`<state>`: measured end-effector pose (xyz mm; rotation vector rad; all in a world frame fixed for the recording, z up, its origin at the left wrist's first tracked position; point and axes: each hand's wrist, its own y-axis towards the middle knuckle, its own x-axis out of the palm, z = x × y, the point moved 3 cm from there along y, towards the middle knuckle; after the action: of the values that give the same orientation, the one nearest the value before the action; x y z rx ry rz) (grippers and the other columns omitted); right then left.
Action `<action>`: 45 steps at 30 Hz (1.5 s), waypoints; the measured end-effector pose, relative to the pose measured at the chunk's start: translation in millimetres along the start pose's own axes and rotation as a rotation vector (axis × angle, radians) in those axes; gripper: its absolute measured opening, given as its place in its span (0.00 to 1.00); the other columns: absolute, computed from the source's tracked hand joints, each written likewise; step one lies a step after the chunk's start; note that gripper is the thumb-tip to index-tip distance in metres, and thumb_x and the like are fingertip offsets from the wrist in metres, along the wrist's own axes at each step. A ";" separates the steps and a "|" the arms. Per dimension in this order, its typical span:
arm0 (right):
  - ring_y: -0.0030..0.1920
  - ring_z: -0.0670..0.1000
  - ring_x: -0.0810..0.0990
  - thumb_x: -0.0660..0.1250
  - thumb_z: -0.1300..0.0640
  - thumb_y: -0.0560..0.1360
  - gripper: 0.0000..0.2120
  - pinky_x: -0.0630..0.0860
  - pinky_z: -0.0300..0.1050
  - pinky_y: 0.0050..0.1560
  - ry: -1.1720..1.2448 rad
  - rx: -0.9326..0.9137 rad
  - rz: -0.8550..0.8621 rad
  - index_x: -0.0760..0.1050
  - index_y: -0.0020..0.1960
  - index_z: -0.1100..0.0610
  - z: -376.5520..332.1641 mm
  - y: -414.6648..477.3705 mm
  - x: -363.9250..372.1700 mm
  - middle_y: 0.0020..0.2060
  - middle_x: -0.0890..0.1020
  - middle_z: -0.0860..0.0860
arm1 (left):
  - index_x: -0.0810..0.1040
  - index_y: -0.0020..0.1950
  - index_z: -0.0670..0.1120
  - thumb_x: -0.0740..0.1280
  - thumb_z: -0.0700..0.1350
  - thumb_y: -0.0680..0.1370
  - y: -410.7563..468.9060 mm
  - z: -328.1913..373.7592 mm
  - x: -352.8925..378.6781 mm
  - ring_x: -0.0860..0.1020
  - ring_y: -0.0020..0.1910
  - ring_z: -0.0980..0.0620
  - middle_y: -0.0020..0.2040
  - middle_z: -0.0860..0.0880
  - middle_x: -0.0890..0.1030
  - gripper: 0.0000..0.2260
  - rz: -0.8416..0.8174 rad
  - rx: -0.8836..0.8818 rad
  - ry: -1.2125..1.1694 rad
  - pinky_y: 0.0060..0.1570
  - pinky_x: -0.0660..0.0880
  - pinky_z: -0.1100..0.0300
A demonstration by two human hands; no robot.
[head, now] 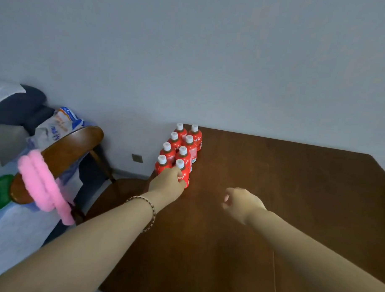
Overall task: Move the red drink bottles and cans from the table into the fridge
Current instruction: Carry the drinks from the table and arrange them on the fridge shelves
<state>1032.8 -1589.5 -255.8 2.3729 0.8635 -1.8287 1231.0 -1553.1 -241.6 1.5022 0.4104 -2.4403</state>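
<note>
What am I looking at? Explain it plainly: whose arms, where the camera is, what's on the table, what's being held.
No machine here: these are a person's two bare arms, filmed by one wide-angle camera worn on their head, looking forward and down. On the brown table stand eight red bottles with white caps, in two rows. The left hand has its grip around the nearest bottle. The right hand hovers over the table, loosely curled, holding nothing.
</note>
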 end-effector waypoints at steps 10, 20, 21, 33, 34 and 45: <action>0.73 0.53 0.56 0.68 0.40 0.71 0.35 0.63 0.51 0.70 0.276 -0.063 -0.089 0.57 0.73 0.44 -13.0 142.0 50.5 0.73 0.52 0.48 | 0.59 0.73 0.47 0.74 0.48 0.70 125.9 -67.5 28.7 0.67 0.68 0.47 0.71 0.46 0.64 0.36 0.095 -0.039 -0.233 0.63 0.70 0.48; 0.75 0.51 0.38 0.70 0.34 0.65 0.38 0.47 0.54 0.73 0.314 -0.335 0.061 0.52 0.68 0.27 -38.5 237.6 86.8 0.74 0.37 0.44 | 0.52 0.66 0.74 0.79 0.51 0.63 203.9 -140.9 67.0 0.65 0.65 0.66 0.66 0.70 0.62 0.45 -0.263 0.093 -0.587 0.64 0.68 0.53; 0.75 0.52 0.38 0.69 0.34 0.65 0.38 0.46 0.54 0.73 0.306 -0.355 0.068 0.51 0.68 0.27 -42.4 244.4 90.2 0.75 0.36 0.45 | 0.51 0.66 0.73 0.79 0.52 0.62 210.3 -142.1 69.1 0.65 0.66 0.66 0.67 0.68 0.62 0.46 -0.281 0.117 -0.624 0.64 0.68 0.54; 0.70 0.30 0.53 0.72 0.48 0.66 0.27 0.56 0.23 0.65 0.749 -0.214 0.259 0.68 0.63 0.38 -71.5 255.2 115.3 0.74 0.45 0.45 | 0.55 0.70 0.62 0.71 0.51 0.64 215.0 -156.0 86.0 0.62 0.69 0.64 0.72 0.53 0.56 0.39 -0.240 0.321 -0.760 0.61 0.65 0.73; 0.69 0.29 0.52 0.71 0.48 0.66 0.27 0.56 0.22 0.65 0.747 -0.208 0.266 0.68 0.62 0.38 -72.6 252.8 115.6 0.74 0.45 0.45 | 0.55 0.70 0.60 0.71 0.51 0.64 210.0 -156.5 87.0 0.62 0.69 0.65 0.72 0.54 0.56 0.39 -0.239 0.335 -0.763 0.60 0.65 0.75; 0.73 0.54 0.51 0.69 0.35 0.60 0.31 0.61 0.56 0.72 0.561 -0.196 0.151 0.66 0.62 0.37 -50.8 233.5 104.7 0.69 0.48 0.51 | 0.59 0.72 0.52 0.73 0.54 0.65 178.2 -156.9 99.9 0.58 0.72 0.62 0.74 0.54 0.55 0.39 -0.185 0.408 -0.784 0.63 0.62 0.75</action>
<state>1196.1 -1727.0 -405.8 2.7590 0.8137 -0.9772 1379.4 -1668.1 -418.0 0.5008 -0.1232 -3.1239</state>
